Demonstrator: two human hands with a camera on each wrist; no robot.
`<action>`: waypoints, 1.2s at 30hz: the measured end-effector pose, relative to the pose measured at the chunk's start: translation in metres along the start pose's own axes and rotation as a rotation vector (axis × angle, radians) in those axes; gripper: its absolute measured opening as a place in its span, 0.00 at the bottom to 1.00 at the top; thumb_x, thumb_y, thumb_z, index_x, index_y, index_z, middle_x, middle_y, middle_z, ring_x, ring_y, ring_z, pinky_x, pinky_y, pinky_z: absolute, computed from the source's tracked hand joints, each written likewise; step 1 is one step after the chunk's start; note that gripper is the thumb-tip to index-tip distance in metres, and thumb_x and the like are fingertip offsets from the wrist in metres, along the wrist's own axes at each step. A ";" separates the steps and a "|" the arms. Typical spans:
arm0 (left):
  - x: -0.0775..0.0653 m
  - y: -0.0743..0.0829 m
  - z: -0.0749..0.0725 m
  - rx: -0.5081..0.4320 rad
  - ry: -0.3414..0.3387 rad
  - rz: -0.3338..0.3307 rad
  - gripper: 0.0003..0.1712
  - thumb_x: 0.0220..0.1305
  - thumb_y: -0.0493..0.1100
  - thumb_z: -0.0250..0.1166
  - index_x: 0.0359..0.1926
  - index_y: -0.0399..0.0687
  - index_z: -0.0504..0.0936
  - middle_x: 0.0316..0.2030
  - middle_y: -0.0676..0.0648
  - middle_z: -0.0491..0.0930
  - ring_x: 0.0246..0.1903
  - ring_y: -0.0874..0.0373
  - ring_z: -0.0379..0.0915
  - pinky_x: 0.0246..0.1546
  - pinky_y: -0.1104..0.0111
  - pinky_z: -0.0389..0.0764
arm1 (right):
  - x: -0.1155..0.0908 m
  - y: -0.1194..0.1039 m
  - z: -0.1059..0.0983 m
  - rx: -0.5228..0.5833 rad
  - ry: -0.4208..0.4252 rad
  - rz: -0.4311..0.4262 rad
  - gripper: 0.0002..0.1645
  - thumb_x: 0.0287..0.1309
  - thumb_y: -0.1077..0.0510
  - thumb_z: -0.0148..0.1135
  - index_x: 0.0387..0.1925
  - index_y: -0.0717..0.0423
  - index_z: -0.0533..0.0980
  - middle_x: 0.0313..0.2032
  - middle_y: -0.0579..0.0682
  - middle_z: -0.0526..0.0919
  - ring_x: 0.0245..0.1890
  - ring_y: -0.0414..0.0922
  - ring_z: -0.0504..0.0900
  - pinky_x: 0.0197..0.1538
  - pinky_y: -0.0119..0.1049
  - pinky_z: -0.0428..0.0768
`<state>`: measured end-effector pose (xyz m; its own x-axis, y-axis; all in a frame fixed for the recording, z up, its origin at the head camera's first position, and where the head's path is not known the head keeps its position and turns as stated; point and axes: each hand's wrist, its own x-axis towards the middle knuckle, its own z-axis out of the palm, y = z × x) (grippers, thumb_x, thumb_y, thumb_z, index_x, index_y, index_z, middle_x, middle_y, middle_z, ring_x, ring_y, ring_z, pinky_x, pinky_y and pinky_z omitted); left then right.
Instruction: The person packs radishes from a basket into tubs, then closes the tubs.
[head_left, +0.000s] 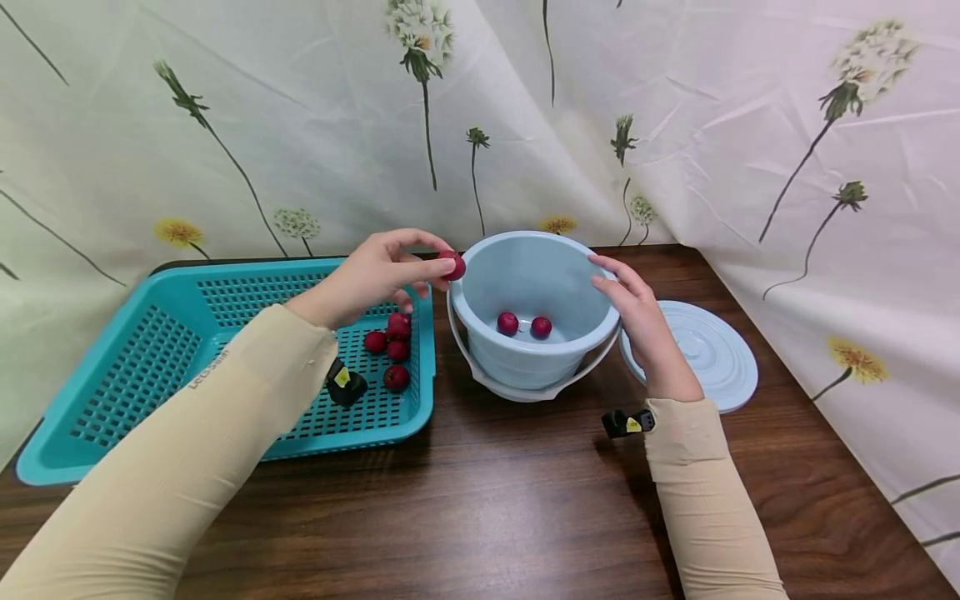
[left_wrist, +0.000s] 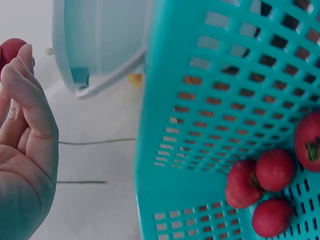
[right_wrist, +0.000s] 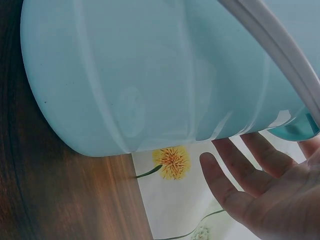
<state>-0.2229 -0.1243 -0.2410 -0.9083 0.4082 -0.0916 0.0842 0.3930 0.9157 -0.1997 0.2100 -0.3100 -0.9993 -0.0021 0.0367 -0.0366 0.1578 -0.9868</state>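
Observation:
My left hand (head_left: 378, 275) pinches a small red tomato (head_left: 452, 265) between thumb and fingers, at the left edge of the bucket's rim. The light-blue bucket (head_left: 517, 367) stands upright with two more tomatoes (head_left: 507, 323) on its bottom. My right hand (head_left: 637, 317) holds the bucket's right rim, its thumb and a finger over the edge. In the right wrist view, its other fingers (right_wrist: 240, 165) lie against the outer wall. Several tomatoes (left_wrist: 276, 170) lie in the right end of the turquoise basket (head_left: 429, 367), below my left hand.
A round light-blue lid (head_left: 723, 358) lies on the brown wooden table (head_left: 525, 492), right of the bucket and partly behind my right hand. The bucket's handle (head_left: 517, 393) hangs down in front. A white flowered cloth (head_left: 315, 117) hangs behind the table and along its right side.

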 end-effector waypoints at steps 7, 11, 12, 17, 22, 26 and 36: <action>0.004 0.006 0.009 -0.028 -0.015 0.005 0.23 0.67 0.56 0.65 0.58 0.53 0.77 0.42 0.44 0.86 0.39 0.43 0.78 0.30 0.66 0.81 | 0.000 0.001 0.000 0.003 0.005 -0.007 0.29 0.71 0.50 0.51 0.70 0.51 0.67 0.73 0.49 0.62 0.68 0.45 0.63 0.71 0.47 0.61; 0.006 0.009 0.013 -0.036 -0.018 0.008 0.23 0.66 0.55 0.65 0.58 0.54 0.77 0.42 0.44 0.86 0.35 0.48 0.78 0.30 0.66 0.80 | 0.001 0.001 0.000 0.006 0.005 -0.004 0.28 0.71 0.50 0.51 0.70 0.51 0.67 0.72 0.49 0.62 0.68 0.46 0.63 0.71 0.47 0.61; 0.007 0.010 0.014 -0.039 -0.019 0.011 0.22 0.67 0.55 0.65 0.58 0.54 0.77 0.42 0.44 0.86 0.34 0.48 0.78 0.30 0.66 0.80 | 0.001 0.001 0.000 0.007 0.004 -0.003 0.29 0.71 0.50 0.51 0.70 0.51 0.67 0.72 0.49 0.62 0.68 0.46 0.62 0.71 0.48 0.61; 0.009 0.013 0.019 -0.054 -0.025 0.011 0.22 0.66 0.55 0.65 0.58 0.54 0.78 0.43 0.43 0.86 0.37 0.43 0.78 0.31 0.66 0.80 | 0.002 0.001 0.000 0.007 0.002 -0.005 0.28 0.72 0.50 0.51 0.70 0.52 0.67 0.73 0.49 0.62 0.69 0.46 0.62 0.71 0.48 0.61; 0.011 0.017 0.024 -0.086 -0.040 0.002 0.22 0.66 0.54 0.66 0.58 0.53 0.78 0.44 0.42 0.86 0.32 0.50 0.78 0.30 0.67 0.80 | 0.002 0.002 -0.001 0.013 0.005 -0.004 0.28 0.72 0.50 0.51 0.69 0.51 0.67 0.72 0.49 0.62 0.69 0.45 0.62 0.70 0.46 0.61; 0.012 0.020 0.029 -0.104 -0.049 0.005 0.22 0.66 0.53 0.66 0.58 0.53 0.79 0.43 0.42 0.86 0.29 0.54 0.77 0.29 0.68 0.80 | 0.001 0.002 -0.001 0.012 0.006 -0.004 0.28 0.71 0.50 0.51 0.69 0.51 0.67 0.73 0.49 0.61 0.70 0.45 0.61 0.71 0.47 0.60; 0.015 0.020 0.038 -0.132 -0.059 0.007 0.20 0.67 0.50 0.66 0.58 0.53 0.79 0.42 0.42 0.86 0.32 0.49 0.78 0.28 0.69 0.80 | 0.001 0.001 -0.001 0.016 0.006 0.001 0.28 0.71 0.50 0.51 0.69 0.52 0.67 0.72 0.50 0.61 0.69 0.46 0.61 0.71 0.46 0.60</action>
<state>-0.2195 -0.0795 -0.2392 -0.8819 0.4598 -0.1041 0.0324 0.2794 0.9596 -0.2003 0.2111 -0.3105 -0.9993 0.0044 0.0369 -0.0359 0.1422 -0.9892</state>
